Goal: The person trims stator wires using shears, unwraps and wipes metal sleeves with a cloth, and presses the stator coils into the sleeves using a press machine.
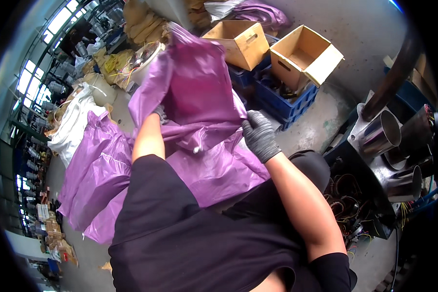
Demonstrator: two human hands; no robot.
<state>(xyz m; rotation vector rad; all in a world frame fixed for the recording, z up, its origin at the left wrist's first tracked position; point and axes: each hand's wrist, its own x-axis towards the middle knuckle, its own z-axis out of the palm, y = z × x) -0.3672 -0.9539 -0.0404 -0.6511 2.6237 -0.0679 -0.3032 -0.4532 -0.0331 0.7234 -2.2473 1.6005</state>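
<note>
A large purple plastic bag (199, 80) stands with its mouth spread in front of me, its far side raised and blurred at the top. My right hand (260, 135), in a grey knit glove, is closed on the bag's right edge. At the left, my left hand (161, 115), gloved alike, grips the bag's near edge, partly covered by a fold. Between the two hands the near edge is pulled into creases. The lower part of the bag (214, 170) drapes down towards my dark clothing.
Another purple bag (95, 170) lies at left beside a white sack (73, 121). Two open cardboard boxes (238, 44) stand beyond, one above a blue crate (287, 104). Metal cylinders (380, 134) stand on a dark bench at right, with coiled wires (348, 199) below.
</note>
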